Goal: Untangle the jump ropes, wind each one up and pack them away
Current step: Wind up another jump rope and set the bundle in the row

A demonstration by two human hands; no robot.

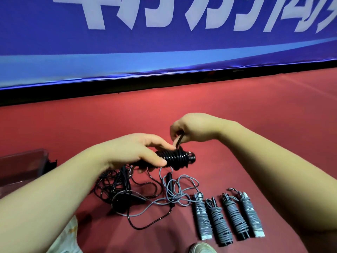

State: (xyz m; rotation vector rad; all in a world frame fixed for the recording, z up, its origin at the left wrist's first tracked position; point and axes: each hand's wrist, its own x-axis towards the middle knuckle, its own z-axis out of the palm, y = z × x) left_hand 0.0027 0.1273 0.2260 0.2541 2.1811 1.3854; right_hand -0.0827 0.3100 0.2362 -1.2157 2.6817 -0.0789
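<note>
While left grip (135, 152) clasps the black rope (179, 157), right grip (189, 130) pinches its end above.

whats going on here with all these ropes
A person is winding a black jump rope into a bundle. The left hand holds the coiled bundle while the right hand pinches the rope's loose end just above it. Four grey ropes lie wound in a row on the red floor to the right. A tangle of black and grey ropes lies beneath the hands, not yet sorted.
</note>
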